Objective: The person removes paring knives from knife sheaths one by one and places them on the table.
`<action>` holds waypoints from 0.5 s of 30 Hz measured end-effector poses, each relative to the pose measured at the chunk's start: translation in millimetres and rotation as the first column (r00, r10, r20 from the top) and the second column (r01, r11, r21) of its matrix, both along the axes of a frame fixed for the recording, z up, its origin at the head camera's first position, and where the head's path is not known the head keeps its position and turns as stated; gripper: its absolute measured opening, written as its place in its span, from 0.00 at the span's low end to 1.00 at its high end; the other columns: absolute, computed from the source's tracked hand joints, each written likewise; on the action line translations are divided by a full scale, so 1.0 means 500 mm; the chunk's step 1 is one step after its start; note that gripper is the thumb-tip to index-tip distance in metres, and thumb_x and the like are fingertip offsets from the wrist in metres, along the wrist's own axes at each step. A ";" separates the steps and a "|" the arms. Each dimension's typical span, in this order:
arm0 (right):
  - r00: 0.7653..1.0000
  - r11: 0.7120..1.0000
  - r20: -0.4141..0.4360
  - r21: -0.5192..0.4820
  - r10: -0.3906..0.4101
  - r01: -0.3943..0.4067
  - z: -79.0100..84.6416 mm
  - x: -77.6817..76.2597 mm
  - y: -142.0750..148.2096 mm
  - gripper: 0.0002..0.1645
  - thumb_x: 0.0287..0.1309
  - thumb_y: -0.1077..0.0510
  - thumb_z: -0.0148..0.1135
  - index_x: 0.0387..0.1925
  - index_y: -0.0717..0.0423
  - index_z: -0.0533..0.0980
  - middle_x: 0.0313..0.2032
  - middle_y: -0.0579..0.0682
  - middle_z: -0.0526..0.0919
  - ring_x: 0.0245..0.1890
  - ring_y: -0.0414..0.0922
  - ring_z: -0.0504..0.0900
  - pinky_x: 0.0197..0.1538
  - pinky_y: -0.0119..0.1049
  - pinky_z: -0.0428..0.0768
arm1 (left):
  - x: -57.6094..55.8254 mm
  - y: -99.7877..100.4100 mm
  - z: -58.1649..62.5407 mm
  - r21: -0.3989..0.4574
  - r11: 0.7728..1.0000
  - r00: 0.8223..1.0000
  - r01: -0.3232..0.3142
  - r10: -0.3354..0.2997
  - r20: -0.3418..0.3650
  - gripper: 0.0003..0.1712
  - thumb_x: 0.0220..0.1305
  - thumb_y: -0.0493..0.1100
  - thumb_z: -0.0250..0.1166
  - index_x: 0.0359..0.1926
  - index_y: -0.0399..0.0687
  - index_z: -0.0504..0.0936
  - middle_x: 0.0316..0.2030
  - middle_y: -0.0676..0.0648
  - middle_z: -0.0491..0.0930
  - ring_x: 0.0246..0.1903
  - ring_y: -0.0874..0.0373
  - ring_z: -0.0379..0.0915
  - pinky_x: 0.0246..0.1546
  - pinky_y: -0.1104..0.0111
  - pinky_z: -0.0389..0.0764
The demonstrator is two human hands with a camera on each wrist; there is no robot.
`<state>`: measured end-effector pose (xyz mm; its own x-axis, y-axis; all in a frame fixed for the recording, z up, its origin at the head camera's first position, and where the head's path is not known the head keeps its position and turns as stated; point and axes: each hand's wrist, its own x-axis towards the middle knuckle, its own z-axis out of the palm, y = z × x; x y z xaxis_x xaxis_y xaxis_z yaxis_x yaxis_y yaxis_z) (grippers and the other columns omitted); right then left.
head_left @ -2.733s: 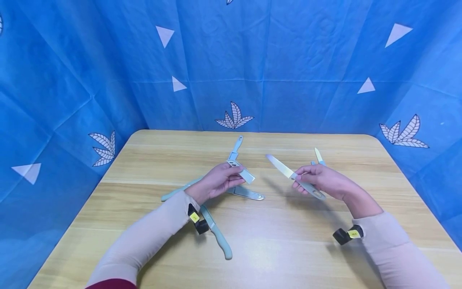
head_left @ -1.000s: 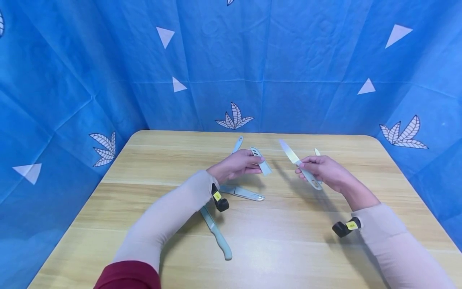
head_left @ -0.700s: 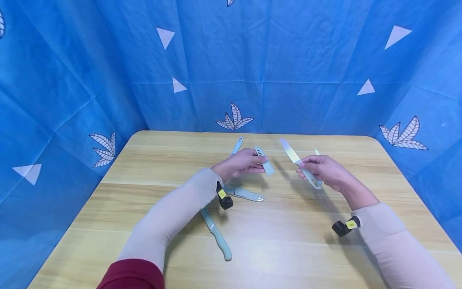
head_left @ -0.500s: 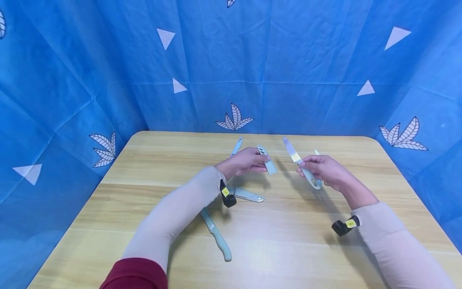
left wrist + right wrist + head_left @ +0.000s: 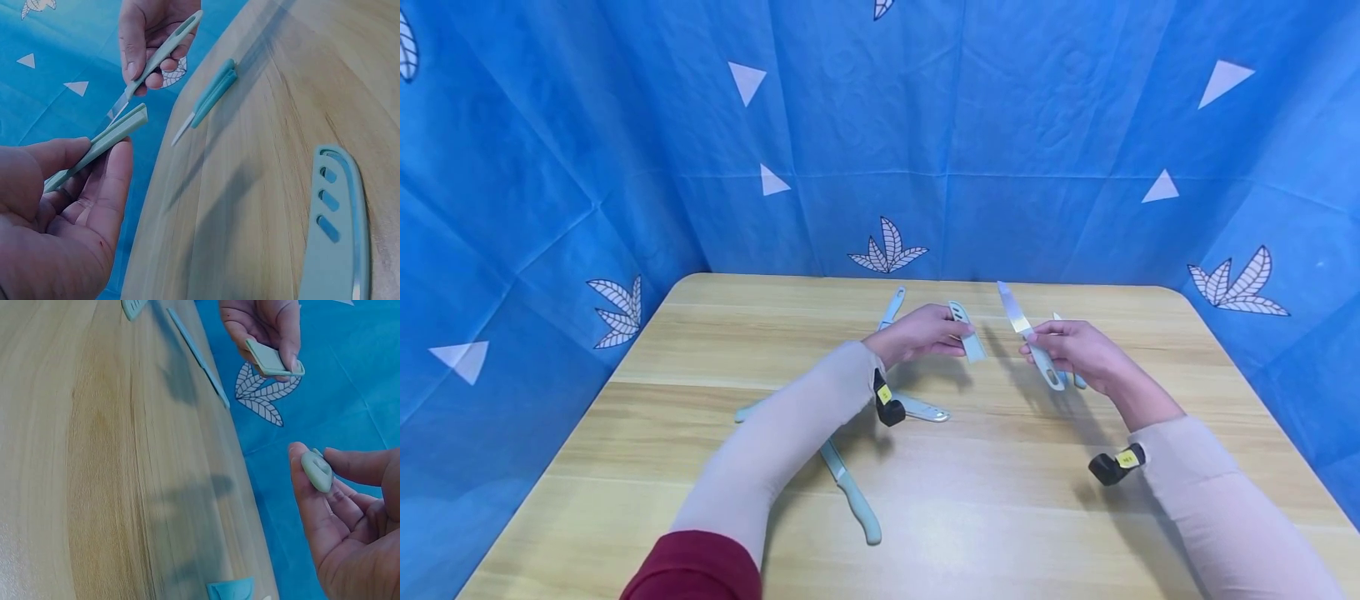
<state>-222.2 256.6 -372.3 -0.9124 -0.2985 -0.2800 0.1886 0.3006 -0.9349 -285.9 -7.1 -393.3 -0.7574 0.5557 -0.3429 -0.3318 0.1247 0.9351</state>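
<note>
My left hand [image 5: 925, 332] pinches a pale green slotted blade cover [image 5: 967, 333] above the table, its flat end facing down and right. Across from it, my right hand [image 5: 1078, 348] holds a kitchen knife [image 5: 1043, 365] by its pale green handle, blade pointing up and away. Cover and knife are apart in the head view. In the left wrist view the blade partly passes behind the cover [image 5: 103, 142]. In the right wrist view the knife's handle [image 5: 317, 472] shows end-on between thumb and fingers. A small teal knife [image 5: 215, 90] lies on the table beyond.
On the wooden table [image 5: 985, 517], a green-handled knife [image 5: 859, 507] points its handle toward the front. A covered blade [image 5: 922, 408] lies below my left wrist, partly hidden by the arm. Another knife handle [image 5: 892, 307] lies behind the left hand. Blue cloth [image 5: 1037, 125] hangs at the back.
The left hand has carried the cover rightward and slightly away, closer to the knife. The right hand has shifted little lately; its knife now points more steeply upward.
</note>
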 end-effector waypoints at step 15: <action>0.998 0.998 0.013 0.042 -0.057 0.057 -0.009 -0.018 0.006 0.31 0.72 0.53 0.54 0.64 0.74 0.62 0.49 0.56 0.81 0.47 0.44 0.82 0.46 0.29 0.83 | -0.016 0.030 -0.002 -0.064 0.998 1.000 0.004 -0.006 -0.030 0.08 0.65 0.36 0.65 0.40 0.33 0.77 0.35 0.40 0.81 0.32 0.53 0.81 0.42 0.65 0.86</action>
